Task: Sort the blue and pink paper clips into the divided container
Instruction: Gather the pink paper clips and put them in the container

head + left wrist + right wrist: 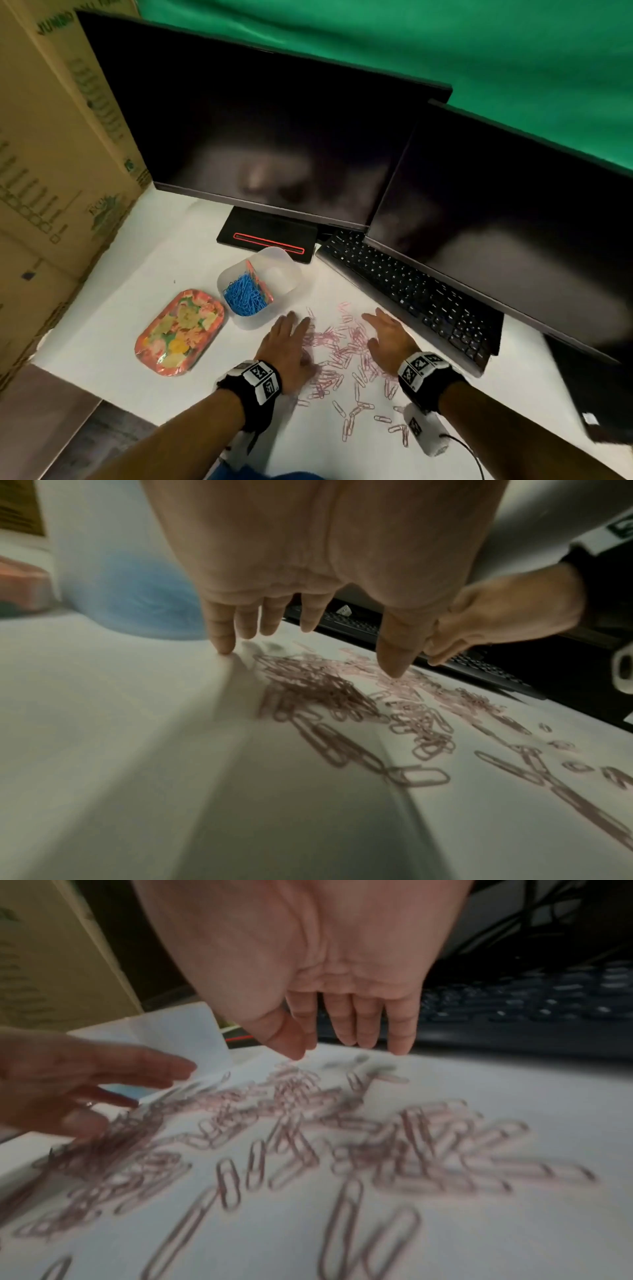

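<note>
The scattered pink wire paper clips (pixel 337 356) lie spread on the white tabletop (pixel 113 329) between the two hands, thickest in the middle and thinning out toward the person. The left hand (pixel 289 346) is flat and wide, fingers straight, holding nothing; its fingertips (pixel 224 645) touch the tabletop at the left edge of the clip pile. The right hand (pixel 388 337) is also spread and holds nothing, palm down at the right edge of the pile, its fingertips (pixel 400 1042) just above the surface. Just beyond the left hand stands the translucent plastic divided container (pixel 274 274), with a heap of blue paper clips (pixel 245 296) in its near compartment; the far compartment looks bare. Left of the container lies an orange floral tray (pixel 180 332). Beyond the right hand runs a black keyboard (pixel 411 291), beneath two dark monitors (pixel 257 130).
</note>
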